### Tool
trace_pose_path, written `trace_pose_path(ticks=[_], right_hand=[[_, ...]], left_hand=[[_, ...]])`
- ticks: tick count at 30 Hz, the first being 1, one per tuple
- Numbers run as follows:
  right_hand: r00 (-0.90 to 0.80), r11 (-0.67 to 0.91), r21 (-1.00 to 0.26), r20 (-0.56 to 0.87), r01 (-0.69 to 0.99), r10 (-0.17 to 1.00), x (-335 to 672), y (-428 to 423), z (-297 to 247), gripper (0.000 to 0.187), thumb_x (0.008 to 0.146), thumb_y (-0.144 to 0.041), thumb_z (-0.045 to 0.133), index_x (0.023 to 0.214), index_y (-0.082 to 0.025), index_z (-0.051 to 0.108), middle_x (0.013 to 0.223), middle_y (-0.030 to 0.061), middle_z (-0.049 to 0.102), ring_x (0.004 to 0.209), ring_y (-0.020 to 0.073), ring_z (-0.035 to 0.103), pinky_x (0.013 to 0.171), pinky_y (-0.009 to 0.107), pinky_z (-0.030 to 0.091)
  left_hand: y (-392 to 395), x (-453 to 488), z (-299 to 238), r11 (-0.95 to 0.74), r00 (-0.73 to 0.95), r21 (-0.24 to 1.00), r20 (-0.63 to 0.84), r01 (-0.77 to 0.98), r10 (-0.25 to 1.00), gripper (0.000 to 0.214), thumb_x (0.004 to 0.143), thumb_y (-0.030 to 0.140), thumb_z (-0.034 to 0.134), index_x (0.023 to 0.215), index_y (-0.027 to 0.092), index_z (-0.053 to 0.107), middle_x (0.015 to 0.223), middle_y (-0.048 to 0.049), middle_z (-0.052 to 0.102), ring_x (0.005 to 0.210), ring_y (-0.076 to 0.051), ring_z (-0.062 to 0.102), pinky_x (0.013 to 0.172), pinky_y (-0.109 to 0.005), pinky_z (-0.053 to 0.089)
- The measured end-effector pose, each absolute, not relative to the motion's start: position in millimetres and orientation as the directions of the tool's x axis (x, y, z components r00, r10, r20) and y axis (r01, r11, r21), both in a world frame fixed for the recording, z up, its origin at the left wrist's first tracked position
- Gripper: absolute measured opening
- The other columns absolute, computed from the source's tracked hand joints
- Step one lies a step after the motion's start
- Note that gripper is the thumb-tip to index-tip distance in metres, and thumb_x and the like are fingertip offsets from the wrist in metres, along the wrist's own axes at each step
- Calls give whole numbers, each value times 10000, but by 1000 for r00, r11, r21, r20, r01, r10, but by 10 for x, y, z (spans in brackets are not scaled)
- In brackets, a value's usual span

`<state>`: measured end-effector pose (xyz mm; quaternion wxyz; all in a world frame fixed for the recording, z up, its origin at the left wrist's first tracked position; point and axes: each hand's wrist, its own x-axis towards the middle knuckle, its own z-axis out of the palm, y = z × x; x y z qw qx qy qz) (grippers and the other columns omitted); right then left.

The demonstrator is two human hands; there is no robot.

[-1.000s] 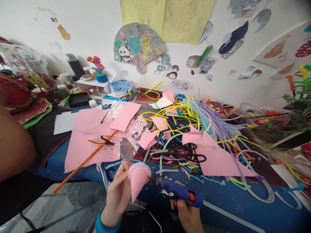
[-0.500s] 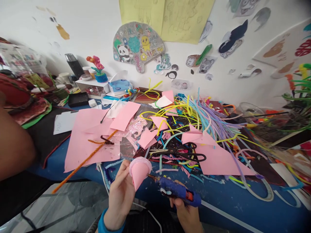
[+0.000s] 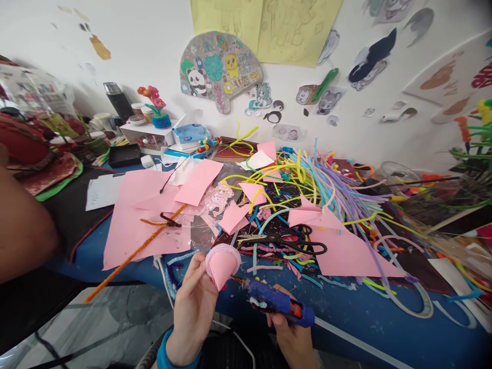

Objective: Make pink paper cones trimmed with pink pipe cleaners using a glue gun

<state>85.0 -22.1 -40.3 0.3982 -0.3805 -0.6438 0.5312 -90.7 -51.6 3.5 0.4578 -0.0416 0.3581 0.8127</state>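
Observation:
Between the fingertips of my left hand (image 3: 196, 307) is a pink paper cone (image 3: 223, 269) with a fuzzy pale pipe-cleaner rim around its wide end. The cone's point faces down toward me. My right hand (image 3: 292, 333) is wrapped around a blue hot glue gun (image 3: 279, 302), whose nozzle points left and sits close to the cone's right side. I cannot tell whether the nozzle touches the paper. A long translucent glue stick (image 3: 357, 341) sticks out of the gun's back end.
Pink sheets (image 3: 142, 225), black scissors (image 3: 284, 239), a bundle of pipe cleaners (image 3: 334, 179) and many scraps cover the blue table (image 3: 384, 328). An orange pipe-cleaner stem (image 3: 134, 253) overhangs the front edge. Another person's arm (image 3: 26, 220) is at far left.
The cone has tipped, so its point is higher and more of its rim shows. The glue gun has shifted slightly left with its nozzle near the cone. The view has moved a little.

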Motion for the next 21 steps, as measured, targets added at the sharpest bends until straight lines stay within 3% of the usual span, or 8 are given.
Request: trace_pose_path(ticks=[4,15,21], right_hand=[[-401,188,-981,155,44,903,858,-207,-405,480,908,-650,475,755,-224,633,671,21,607,548,183,536,556,297,491],[-352,214,-976,182,52,918,921,-196,-532,476,923,-586,509,627,-216,555,739,55,660,624,194,609,616,305,542],[-295,274,-960,248,49,923,899,-188,-539,442,928,-592,504,860,-195,685,784,68,688,614,194,625,602,301,544]], left_hand=[[-528,-907,32,-311,-577,565,-383,-764,722,116,682,85,746,732,166,679,739,8,679,667,-128,657,573,-190,577],[-542,-910,26,-297,-558,559,-381,-774,737,153,631,85,777,713,169,678,711,15,678,632,-125,650,532,-181,556],[-552,-905,21,-275,-536,559,-380,-782,754,157,642,109,787,713,179,665,703,13,675,641,-134,648,516,-183,533]])
